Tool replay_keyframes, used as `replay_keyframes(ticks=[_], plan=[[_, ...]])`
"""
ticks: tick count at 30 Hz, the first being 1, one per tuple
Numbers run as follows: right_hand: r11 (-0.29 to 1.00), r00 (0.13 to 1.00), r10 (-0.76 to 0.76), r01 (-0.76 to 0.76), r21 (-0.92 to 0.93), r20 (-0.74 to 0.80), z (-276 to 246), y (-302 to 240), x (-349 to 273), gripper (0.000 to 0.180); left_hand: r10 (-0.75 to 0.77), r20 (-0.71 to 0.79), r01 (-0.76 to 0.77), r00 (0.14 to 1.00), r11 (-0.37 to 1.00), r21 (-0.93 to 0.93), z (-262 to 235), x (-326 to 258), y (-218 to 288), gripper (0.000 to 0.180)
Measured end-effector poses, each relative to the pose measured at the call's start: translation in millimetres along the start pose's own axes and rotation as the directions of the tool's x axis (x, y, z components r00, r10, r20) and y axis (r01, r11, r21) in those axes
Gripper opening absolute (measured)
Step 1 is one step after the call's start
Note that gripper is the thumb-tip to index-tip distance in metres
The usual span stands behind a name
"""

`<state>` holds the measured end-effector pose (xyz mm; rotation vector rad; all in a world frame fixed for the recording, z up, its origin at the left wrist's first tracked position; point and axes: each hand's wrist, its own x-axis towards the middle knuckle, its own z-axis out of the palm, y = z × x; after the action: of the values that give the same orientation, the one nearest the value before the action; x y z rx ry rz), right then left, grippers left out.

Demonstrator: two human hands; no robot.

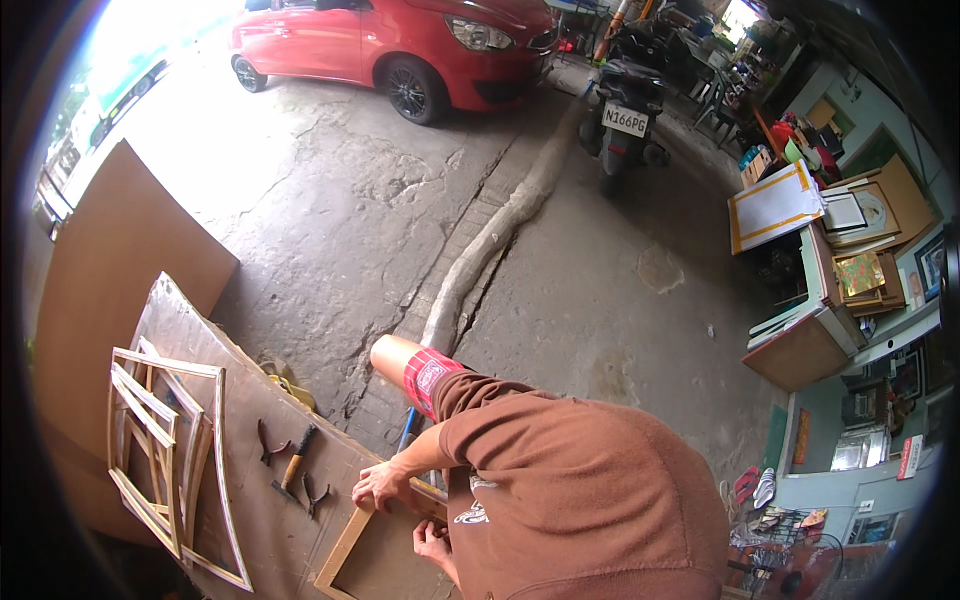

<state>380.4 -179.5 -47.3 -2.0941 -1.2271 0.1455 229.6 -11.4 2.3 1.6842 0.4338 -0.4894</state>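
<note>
In brown sleeves, both my hands work over a light wooden picture frame (345,548) lying on the brown worktable board (250,530). My right hand (378,486) bends its fingers over the frame's upper corner. Lower down, my left hand (432,543) has its fingers pressed together near the frame's inner side; what they pinch is too small to make out. A hammer (296,462) with a wooden and black handle lies left of the frame. Pliers (269,442) with dark red handles and dark pliers (315,495) flank it. My brown top hides the frame's right part.
Several slim wooden frames (220,450) lie overlapping at the table's left. A large brown board (120,240) stands behind them. My knee (392,354) juts beyond the table. Farther off are a red car (330,45), a motorcycle (625,120) and a cabinet (815,345) with stacked frames.
</note>
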Motion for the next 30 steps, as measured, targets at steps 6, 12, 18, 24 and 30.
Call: replay_keyframes(ticks=[6,12,18,24,30], plan=[[1.000,0.999,0.026,-0.026,0.009,0.021,-3.0,-3.1,1.2,0.056,0.157,0.036,-0.160,0.987,0.983,0.087,-3.6,-14.3,-13.6,0.018],[1.000,0.999,0.015,-0.015,0.005,0.040,-7.6,-4.8,-0.1,0.058,0.107,0.014,-0.106,0.994,0.948,0.299,-1.5,-2.2,-5.5,0.017],[1.000,0.999,0.002,-0.002,-0.002,0.054,-4.9,-1.8,1.6,0.061,-0.007,-0.032,0.007,0.999,1.000,-0.012,-0.9,1.1,-14.4,0.017],[1.000,0.998,0.003,-0.003,-0.004,0.069,-5.8,-2.6,2.3,0.062,0.150,0.014,-0.150,0.989,0.989,-0.013,1.6,-16.1,-16.2,0.018],[1.000,0.999,0.012,-0.012,0.000,0.047,-4.7,-3.9,-1.2,0.061,0.103,0.025,-0.105,0.994,0.941,0.323,-4.3,-7.5,-5.3,0.022]])
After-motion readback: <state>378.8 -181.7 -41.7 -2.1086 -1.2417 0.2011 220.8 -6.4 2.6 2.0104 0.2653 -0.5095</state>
